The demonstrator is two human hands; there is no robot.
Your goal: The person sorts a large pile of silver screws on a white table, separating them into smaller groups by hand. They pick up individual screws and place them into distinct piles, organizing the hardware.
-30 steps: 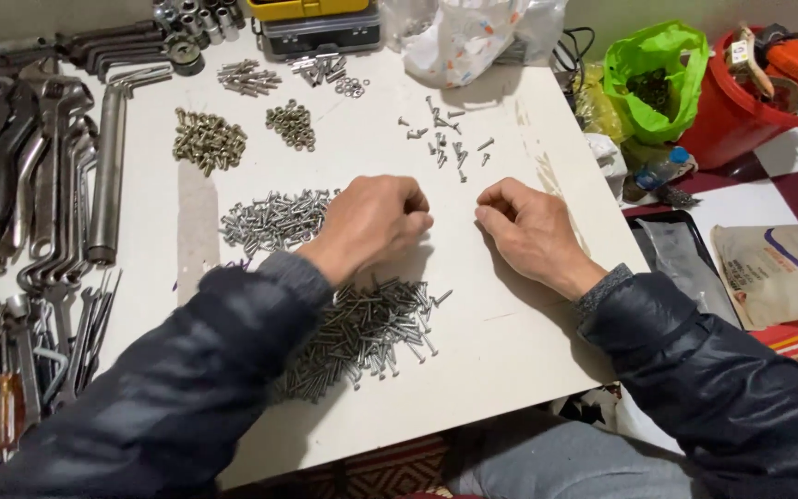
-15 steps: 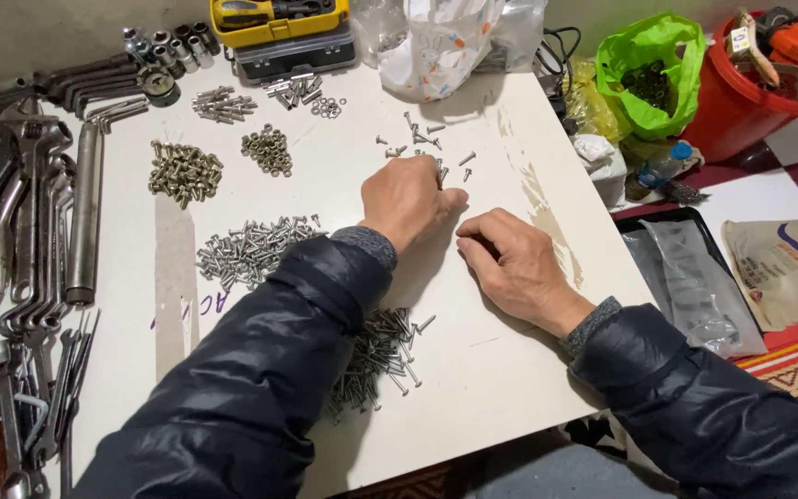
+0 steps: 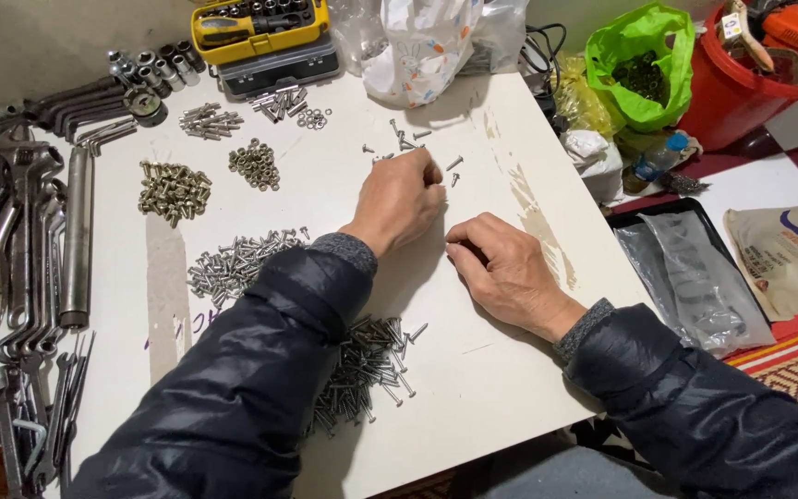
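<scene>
My left hand (image 3: 405, 197) reaches across the white table (image 3: 473, 388) to a few loose screws (image 3: 405, 141) scattered near its far edge, fingers curled down among them; whether it pinches one is hidden. My right hand (image 3: 507, 270) rests knuckles-up on the table just to the right, fingers curled, nothing visible in it. A large pile of silver screws (image 3: 367, 370) lies under my left forearm. Another silver pile (image 3: 233, 261) sits to the left.
Brass-coloured bolts (image 3: 174, 189) and a heap of nuts (image 3: 254, 164) lie at the left rear. Wrenches and pliers (image 3: 11, 240) line the left edge. A yellow bit case (image 3: 259, 26), white plastic bag (image 3: 422, 46), green bag (image 3: 639, 65) and red bucket (image 3: 741, 83) stand behind.
My left hand has moved from the table's middle forward to the scattered screws at the far side. My right hand has stayed almost in place.
</scene>
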